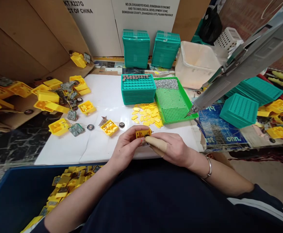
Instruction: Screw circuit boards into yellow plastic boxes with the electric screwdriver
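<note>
My left hand (126, 147) is closed around a small yellow plastic housing (139, 133), held just above the near edge of the white work surface. At the housing's near side, my right hand (171, 145), with pale covers on its fingers, pinches a small black round part (146, 137). The fingers partly hide how that part sits in the housing. Just to the left lies another open yellow housing (109, 128) with a black round part (122, 125) on wires. Beyond my hands is a pile of flat yellow pieces (147, 114).
A green tray (192, 111) of small metal screws stands beside stacked teal trays (138, 94). A grey electric screwdriver (219, 81) slants in from the right. Wired yellow housings (46, 96) lie at left. A blue bin (3, 194) of yellow units sits below the table edge.
</note>
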Demonstrator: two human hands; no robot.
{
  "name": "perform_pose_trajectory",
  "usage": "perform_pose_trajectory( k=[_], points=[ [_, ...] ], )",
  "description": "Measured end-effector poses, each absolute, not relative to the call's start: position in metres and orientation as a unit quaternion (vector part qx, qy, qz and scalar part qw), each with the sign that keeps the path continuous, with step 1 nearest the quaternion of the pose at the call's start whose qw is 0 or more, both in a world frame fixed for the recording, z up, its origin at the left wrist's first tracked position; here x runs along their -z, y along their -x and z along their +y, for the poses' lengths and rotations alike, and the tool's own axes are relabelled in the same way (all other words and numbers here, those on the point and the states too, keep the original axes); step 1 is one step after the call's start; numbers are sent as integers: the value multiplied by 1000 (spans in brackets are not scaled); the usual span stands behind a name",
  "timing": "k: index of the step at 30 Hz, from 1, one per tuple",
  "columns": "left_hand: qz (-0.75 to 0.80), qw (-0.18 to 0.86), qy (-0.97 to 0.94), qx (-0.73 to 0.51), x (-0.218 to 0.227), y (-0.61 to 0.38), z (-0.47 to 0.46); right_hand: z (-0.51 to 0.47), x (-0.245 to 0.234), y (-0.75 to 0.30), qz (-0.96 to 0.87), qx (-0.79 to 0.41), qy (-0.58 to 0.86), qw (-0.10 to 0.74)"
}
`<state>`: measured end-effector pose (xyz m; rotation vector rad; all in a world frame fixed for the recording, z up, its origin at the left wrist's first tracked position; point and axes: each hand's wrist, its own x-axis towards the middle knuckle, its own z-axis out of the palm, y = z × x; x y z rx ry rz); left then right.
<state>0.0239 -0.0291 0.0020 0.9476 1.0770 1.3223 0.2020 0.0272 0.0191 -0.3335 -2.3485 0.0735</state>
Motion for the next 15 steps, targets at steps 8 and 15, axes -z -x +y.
perform_pose_trajectory(
  k=[8, 15],
  points=[
    [388, 696, -284, -534, -10, -19, -27, 33, -30, -193, -923, -118, 178, 319],
    [351, 734, -261, -519, -3, -14, -22, 40, -35, -187, -942, -172, 223, 183]
  ],
)
